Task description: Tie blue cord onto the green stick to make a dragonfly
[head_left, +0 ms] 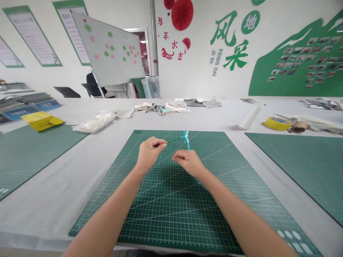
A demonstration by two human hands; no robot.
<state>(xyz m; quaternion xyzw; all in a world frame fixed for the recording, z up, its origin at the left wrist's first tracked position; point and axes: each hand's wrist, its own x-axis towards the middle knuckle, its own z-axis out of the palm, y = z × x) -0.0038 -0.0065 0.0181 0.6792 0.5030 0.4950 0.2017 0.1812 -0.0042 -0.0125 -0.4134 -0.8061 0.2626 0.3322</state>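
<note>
My left hand [152, 151] is closed, thumb and index finger pinching the end of a thin dark green cord [174, 140]. The cord runs straight to the right and meets a light-blue and white strip [186, 137], which looks knotted or crossed where they join. My right hand [189, 162] is closed just below, its fingertips bent in towards the left hand. The lower end of the strip goes down behind the right hand, and its grip there is partly hidden. Both hands are over a green gridded cutting mat [171, 214].
More cutting mats lie left [40, 157] and right [300, 167]. Along the table's far side are a yellow box [41, 120], a plastic-wrapped pack [96, 122], fabric scraps [175, 106], a white roll [250, 117] and yellow tape [278, 123]. A whiteboard [107, 50] stands behind.
</note>
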